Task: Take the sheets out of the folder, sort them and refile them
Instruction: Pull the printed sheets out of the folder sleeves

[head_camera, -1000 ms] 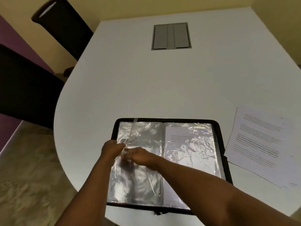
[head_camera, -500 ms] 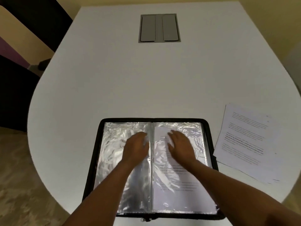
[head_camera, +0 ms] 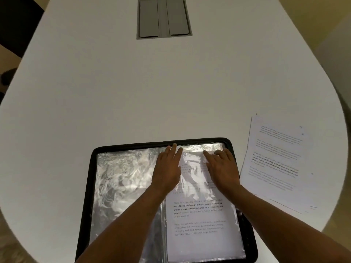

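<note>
A black zip folder (head_camera: 89, 186) lies open on the white table, its clear plastic sleeves spread flat. The left sleeve (head_camera: 121, 183) looks empty and crinkled. The right sleeve holds a printed sheet (head_camera: 199, 221). My left hand (head_camera: 168, 168) lies flat near the spine, fingers straight and reaching the sleeve's top edge. My right hand (head_camera: 221, 168) rests flat on the upper part of the right sleeve, fingers straight toward its top. A loose stack of printed sheets (head_camera: 277, 164) lies on the table to the right of the folder.
A grey cable hatch (head_camera: 164, 18) is set into the white table (head_camera: 133, 92) farther back. The table's curved edges run left and right. Dark chairs (head_camera: 11, 19) stand beyond the left edge.
Both hands have slid up from the middle of the folder to the top of the right sleeve. One second ago they were handling a sleeve on the left side.
</note>
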A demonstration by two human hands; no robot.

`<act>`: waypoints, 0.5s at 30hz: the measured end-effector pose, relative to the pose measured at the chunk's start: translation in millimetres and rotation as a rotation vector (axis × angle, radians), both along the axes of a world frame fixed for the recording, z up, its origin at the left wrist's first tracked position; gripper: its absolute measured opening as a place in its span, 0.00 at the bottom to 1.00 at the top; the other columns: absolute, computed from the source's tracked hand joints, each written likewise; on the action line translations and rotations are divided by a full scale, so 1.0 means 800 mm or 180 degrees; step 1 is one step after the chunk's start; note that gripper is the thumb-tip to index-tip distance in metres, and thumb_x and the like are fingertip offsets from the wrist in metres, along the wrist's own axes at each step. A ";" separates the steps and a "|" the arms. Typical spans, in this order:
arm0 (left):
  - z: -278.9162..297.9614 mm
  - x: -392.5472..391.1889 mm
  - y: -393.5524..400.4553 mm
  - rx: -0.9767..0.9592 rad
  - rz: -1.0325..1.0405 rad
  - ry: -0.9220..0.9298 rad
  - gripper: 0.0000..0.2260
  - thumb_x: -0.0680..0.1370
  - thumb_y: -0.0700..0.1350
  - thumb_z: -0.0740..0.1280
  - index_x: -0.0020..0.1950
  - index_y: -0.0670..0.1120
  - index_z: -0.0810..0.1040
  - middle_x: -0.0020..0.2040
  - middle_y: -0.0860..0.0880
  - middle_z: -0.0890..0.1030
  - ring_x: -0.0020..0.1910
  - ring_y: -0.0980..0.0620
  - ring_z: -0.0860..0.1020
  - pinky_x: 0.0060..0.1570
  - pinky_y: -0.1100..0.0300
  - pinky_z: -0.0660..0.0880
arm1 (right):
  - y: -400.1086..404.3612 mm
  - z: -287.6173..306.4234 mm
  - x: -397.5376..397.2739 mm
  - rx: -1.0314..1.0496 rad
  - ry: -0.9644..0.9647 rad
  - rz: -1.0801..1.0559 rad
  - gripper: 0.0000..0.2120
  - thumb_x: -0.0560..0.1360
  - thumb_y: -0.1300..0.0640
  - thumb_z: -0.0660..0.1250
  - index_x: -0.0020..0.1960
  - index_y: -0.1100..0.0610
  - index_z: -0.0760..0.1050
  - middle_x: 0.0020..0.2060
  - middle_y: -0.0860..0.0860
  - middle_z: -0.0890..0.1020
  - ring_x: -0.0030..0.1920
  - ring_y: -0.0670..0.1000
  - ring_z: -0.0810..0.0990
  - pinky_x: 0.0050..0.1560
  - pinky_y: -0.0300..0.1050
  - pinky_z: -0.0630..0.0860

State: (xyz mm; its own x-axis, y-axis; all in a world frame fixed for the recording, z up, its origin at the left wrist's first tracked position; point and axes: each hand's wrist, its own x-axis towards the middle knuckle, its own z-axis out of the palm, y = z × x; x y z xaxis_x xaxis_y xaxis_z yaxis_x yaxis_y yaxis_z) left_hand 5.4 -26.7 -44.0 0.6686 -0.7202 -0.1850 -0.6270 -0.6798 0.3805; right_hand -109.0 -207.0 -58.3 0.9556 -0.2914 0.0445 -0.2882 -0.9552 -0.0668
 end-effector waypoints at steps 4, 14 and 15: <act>-0.002 0.011 -0.016 -0.0395 -0.0071 -0.0190 0.28 0.73 0.37 0.70 0.72 0.46 0.69 0.65 0.46 0.76 0.65 0.45 0.71 0.67 0.50 0.65 | -0.001 0.014 0.014 -0.0057 -0.0098 0.0722 0.17 0.67 0.62 0.75 0.55 0.56 0.80 0.41 0.51 0.79 0.44 0.53 0.74 0.52 0.49 0.72; 0.003 0.021 -0.011 -0.0604 -0.0117 -0.0332 0.04 0.67 0.40 0.65 0.39 0.48 0.74 0.36 0.52 0.75 0.39 0.50 0.72 0.46 0.52 0.71 | -0.009 0.096 0.048 0.0839 0.0952 0.1566 0.12 0.78 0.51 0.57 0.38 0.54 0.72 0.35 0.47 0.72 0.34 0.49 0.72 0.39 0.44 0.71; 0.005 0.019 -0.010 -0.0587 -0.0112 -0.0315 0.04 0.68 0.40 0.65 0.40 0.48 0.74 0.36 0.52 0.75 0.39 0.49 0.73 0.46 0.53 0.71 | -0.009 0.102 0.058 0.0972 0.1067 0.1320 0.14 0.81 0.49 0.56 0.39 0.54 0.70 0.34 0.47 0.71 0.33 0.48 0.71 0.36 0.44 0.69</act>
State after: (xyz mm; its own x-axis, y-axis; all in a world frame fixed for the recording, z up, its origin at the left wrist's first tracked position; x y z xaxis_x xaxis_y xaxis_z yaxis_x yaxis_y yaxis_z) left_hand 20.8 -34.6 -40.3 0.6508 -0.7591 0.0174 -0.6896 -0.5813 0.4318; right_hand -62.4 -214.4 23.2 0.9396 0.1556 -0.3049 0.0509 -0.9443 -0.3251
